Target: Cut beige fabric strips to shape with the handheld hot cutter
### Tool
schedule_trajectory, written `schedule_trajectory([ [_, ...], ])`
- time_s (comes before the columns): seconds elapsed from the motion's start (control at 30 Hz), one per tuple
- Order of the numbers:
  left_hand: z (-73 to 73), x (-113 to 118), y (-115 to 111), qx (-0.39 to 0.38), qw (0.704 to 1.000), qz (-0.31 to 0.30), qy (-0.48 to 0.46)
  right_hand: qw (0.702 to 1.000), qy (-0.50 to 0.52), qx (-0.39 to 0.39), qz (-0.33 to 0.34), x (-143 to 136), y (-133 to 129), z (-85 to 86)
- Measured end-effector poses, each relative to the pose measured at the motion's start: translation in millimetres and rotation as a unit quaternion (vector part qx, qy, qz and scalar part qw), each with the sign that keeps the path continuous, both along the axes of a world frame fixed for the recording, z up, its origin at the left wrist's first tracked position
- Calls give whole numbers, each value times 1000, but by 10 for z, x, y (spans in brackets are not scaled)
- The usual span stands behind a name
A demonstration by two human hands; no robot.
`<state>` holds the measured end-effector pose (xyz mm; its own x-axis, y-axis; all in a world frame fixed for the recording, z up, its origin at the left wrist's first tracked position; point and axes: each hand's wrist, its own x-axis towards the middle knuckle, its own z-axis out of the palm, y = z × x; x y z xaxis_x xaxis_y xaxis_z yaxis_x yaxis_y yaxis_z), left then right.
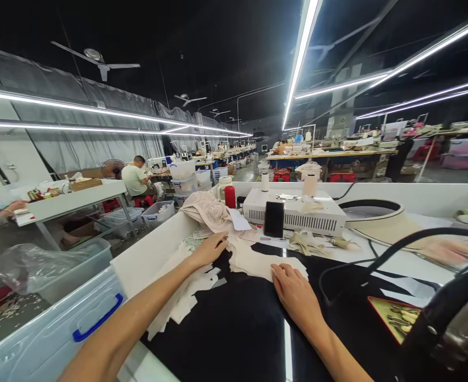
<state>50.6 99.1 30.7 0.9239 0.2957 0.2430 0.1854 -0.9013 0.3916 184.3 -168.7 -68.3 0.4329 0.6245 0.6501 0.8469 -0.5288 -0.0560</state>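
A stack of cream fabric pieces (253, 258) lies on the black glossy tabletop (234, 329). My right hand (295, 289) rests on the near right end of this stack, fingers laid over the cloth. At the stack's left end is my left hand (210, 248), its fingers stretched toward the cloth edge with a gap between thumb and fingers; whether they touch it I cannot tell. Beneath my left forearm, white fabric scraps (184, 302) spread along the table's left side. Patterned beige lace cloth (206, 209) is heaped just beyond my left hand.
A white vented box (297, 209) stands at the back with a black phone (274, 219) leaning on it. Cables and a dark machine part (449, 329) crowd the right, near a small tray (397, 318). A blue-handled plastic bin (59, 329) sits lower left. Other people work farther left.
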Motion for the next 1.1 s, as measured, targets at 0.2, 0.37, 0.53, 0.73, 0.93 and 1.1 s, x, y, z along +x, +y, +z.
schedule_trajectory([
  [0.2,130,-890,365,21,979,195,63,999,1,35,40,40,38,-32],
  [0.37,-88,-1307,249,6,960,265,86,996,5,47,74,86,65,-54],
  [0.53,-141,-1347,150,-8,959,279,52,993,23,62,101,129,95,-91],
  [0.73,-52,-1382,143,-43,963,266,2,984,74,77,143,150,101,-68],
  [0.93,64,-1286,-35,-109,971,198,-79,956,164,89,226,27,47,65],
  [1.1,59,-1151,-403,-199,968,99,-114,909,277,119,289,-263,112,137],
])
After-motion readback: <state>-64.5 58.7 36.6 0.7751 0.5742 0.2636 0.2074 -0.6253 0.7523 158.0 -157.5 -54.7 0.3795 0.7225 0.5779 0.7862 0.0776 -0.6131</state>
